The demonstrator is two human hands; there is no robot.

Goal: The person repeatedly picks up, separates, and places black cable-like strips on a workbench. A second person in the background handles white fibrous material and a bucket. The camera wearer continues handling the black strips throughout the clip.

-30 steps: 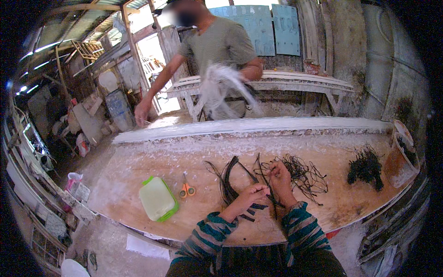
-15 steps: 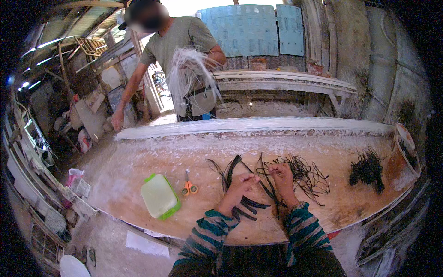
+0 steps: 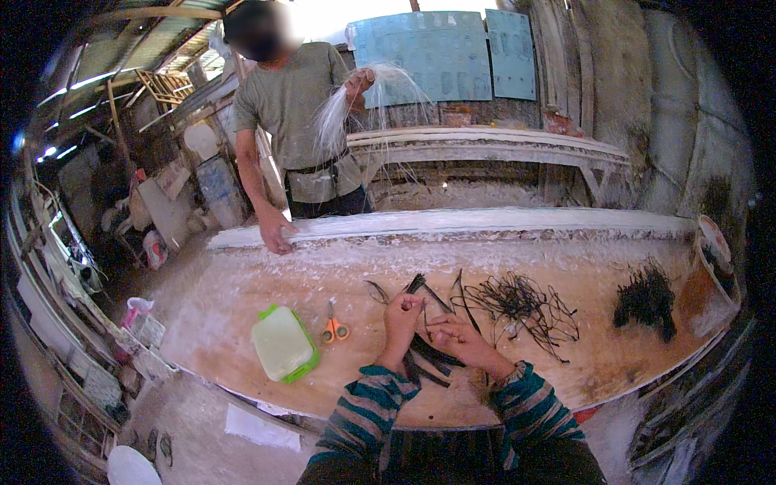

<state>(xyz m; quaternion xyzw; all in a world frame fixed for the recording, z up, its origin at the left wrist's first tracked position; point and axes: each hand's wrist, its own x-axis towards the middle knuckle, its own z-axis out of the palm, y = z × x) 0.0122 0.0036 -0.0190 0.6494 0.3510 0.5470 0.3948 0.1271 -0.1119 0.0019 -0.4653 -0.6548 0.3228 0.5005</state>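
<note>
My left hand [image 3: 400,327] is above the board in a pinch, with a thin black cord [image 3: 425,314] between its fingertips. Close on its right, my right hand [image 3: 464,343] is closed too, its fingers at the lower part of that cord. Beneath and around both hands lie flat black strips [image 3: 432,371], partly covered by them. To the right of my hands spreads a loose tangle of black cords [image 3: 517,301]. Orange-handled scissors [image 3: 334,329] lie to the left, beside a lidded container [image 3: 283,343] with a green rim.
The wooden board [image 3: 218,323] spans the width before me. A black clump [image 3: 647,301] and a dusty bucket [image 3: 702,275] are at its right end. Across its whitened far edge stands a co-worker [image 3: 295,121] holding white fibres [image 3: 343,117], one hand on that edge.
My hands have come closer together, the right one moving left and down toward the left fingertips. The co-worker's lower hand has moved right along the far edge, and the fibres are held out.
</note>
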